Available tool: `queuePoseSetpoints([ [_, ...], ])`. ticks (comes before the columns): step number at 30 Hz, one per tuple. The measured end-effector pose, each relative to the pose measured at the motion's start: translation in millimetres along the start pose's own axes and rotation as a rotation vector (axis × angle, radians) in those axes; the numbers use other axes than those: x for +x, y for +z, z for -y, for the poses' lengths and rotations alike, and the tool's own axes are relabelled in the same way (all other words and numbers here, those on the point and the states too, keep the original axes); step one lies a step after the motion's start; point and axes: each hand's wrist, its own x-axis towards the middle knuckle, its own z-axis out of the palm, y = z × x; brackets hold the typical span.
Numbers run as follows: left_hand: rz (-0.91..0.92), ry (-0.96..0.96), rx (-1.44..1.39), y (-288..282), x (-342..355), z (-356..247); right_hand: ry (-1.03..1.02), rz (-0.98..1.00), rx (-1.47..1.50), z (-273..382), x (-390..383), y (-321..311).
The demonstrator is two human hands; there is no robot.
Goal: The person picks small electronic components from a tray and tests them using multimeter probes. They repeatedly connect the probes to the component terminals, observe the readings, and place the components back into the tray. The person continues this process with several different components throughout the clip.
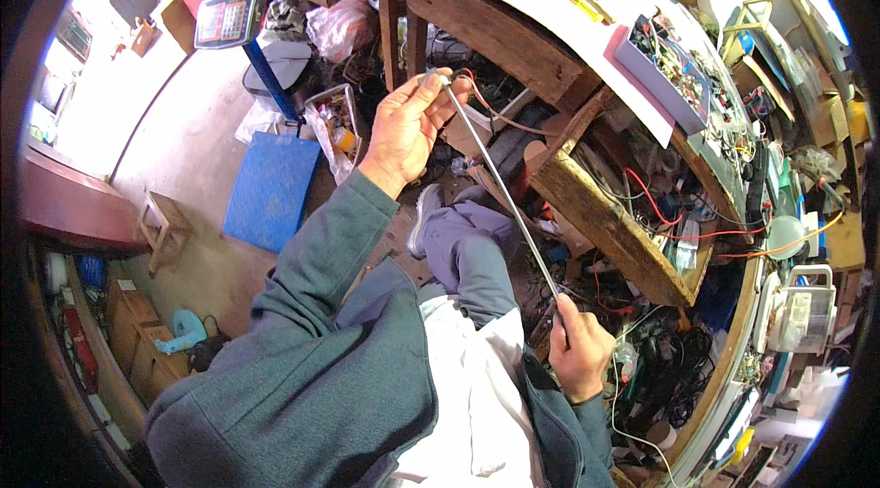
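Hands [580, 350] hold a rod [500, 178]; a grey box [653, 82] contains jumbled wires [676, 55].

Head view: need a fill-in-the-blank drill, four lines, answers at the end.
1. The rod runs from the left hand to the ____ hand.
2. The bright wire beside the left hand's fingertips is coloured ____.
3. The scale's platform is coloured ____.
4. The stool stands on the picture's ____ side.

Missing words: right; red; blue; left.
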Motion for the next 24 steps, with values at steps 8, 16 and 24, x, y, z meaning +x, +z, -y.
queuePoseSetpoints([
  [8,-0.006,-0.018,-0.012,-5.3,-0.3,-0.2,1.161,0.270,1.708,-1.9,-4.6,-0.2],
  [16,-0.123,-0.084,0.086,-11.8,-8.8,5.8,0.032,-0.057,-0.229,4.0,-6.5,5.7],
  [24,-0.051,-0.113,0.106,-8.9,-10.8,10.0,0.869,0.571,1.216,-10.0,-12.5,15.5],
])
